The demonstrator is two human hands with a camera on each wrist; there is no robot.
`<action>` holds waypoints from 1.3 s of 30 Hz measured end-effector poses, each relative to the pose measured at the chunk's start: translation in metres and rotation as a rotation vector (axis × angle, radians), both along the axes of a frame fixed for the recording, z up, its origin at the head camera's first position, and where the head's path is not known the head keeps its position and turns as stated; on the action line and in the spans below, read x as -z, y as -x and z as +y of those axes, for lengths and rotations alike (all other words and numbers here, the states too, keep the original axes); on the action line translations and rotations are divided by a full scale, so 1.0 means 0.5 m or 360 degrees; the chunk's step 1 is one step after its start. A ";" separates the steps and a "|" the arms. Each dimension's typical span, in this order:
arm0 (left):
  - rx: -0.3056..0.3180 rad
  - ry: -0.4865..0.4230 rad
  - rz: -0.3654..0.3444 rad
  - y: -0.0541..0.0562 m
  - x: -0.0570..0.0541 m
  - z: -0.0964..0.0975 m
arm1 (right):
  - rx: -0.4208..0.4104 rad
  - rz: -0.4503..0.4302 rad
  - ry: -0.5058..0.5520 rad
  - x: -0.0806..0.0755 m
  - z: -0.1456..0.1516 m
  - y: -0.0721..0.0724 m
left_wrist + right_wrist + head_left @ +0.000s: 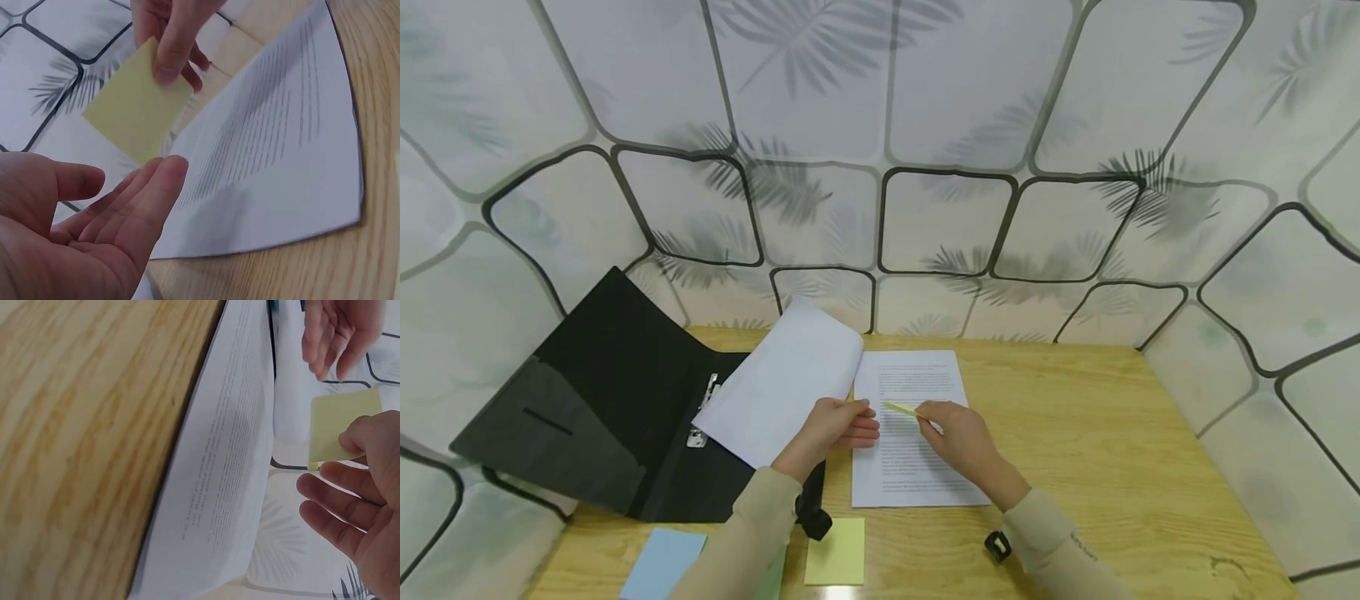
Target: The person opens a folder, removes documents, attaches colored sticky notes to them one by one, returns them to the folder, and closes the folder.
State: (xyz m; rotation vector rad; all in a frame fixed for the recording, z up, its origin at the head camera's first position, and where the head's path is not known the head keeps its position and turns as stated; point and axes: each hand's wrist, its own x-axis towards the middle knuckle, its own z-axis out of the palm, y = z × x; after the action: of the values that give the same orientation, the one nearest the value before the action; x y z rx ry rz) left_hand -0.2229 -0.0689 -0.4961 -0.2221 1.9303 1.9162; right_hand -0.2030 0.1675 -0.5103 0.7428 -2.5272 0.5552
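So the yellow sticky note (128,106) is up in the air over the printed sheets (917,479), pinched near one edge between the thumb and fingers of the right hand (961,433). That hand's other fingers are kinda spread and loosely bent, not on the note. The left hand (835,423) is just beside it, nothing in it: palm showing, fingers pretty much straight and together, thumb held apart, with a gap between it and the note.

Left of the printed stuff there's a big white sheet (790,375) lying at an angle over an open black binder (681,492) with metal clips (697,437). Nearer the person you've got a yellow pad (835,554), a blue one (662,562) and a bit of green (772,577) mostly hidden by the left sleeve (737,537). All on a wood-grain table (1075,467).
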 end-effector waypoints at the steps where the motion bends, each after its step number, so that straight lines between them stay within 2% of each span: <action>1: 0.0022 -0.0027 -0.0024 0.001 -0.001 0.003 | -0.0020 0.0023 -0.0008 0.001 -0.001 -0.001; 5: 0.0089 -0.0114 -0.0089 0.003 0.002 0.010 | -0.0078 0.0086 -0.0059 0.005 -0.001 -0.005; 10: 0.0059 -0.0161 -0.0104 0.000 0.003 0.015 | -0.0097 0.0018 -0.0085 0.002 0.004 -0.009; 15: 0.0025 -0.0130 -0.0022 -0.003 0.005 0.012 | 0.0000 -0.0158 0.0044 -0.006 0.015 -0.002; 22: 0.0070 -0.0006 0.0184 -0.012 0.013 0.017 | 0.0062 -0.0543 0.0429 -0.007 0.012 0.023; 25: 0.0098 0.0044 0.0231 -0.014 0.019 0.024 | 0.0100 -0.0665 0.0479 -0.002 0.006 0.035; 27: 0.0106 0.0088 0.0271 -0.016 0.023 0.029 | 0.0113 -0.0687 0.0471 0.000 0.003 0.042; 29: 0.0117 0.0215 0.0397 -0.020 0.025 0.033 | 0.0119 -0.0667 0.0445 0.003 0.001 0.048; 30: 0.0129 0.0321 0.0510 -0.022 0.026 0.035 | 0.0119 -0.0646 0.0423 0.005 0.001 0.052; 32: 0.0163 0.0602 0.0822 -0.026 0.028 0.040 | 0.0132 -0.0618 0.0379 0.007 0.003 0.059; 34: 0.0190 0.0959 0.1145 -0.030 0.030 0.047 | 0.0144 -0.0590 0.0312 0.010 0.004 0.066; 36: 0.0238 0.1297 0.1402 -0.033 0.033 0.054 | 0.0144 -0.0582 0.0232 0.014 0.005 0.073; 37: 0.0278 0.1425 0.1474 -0.035 0.035 0.057 | 0.0133 -0.0584 0.0196 0.015 0.005 0.075; 39: 0.0395 0.1651 0.1528 -0.039 0.039 0.064 | 0.0098 -0.0566 0.0118 0.019 0.005 0.079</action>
State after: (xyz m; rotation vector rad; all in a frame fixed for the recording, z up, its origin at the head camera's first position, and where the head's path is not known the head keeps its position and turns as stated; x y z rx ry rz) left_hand -0.2036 -0.0370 -0.5156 0.7566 3.2047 0.6781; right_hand -0.2427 0.1701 -0.5199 0.5784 -2.8223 0.8171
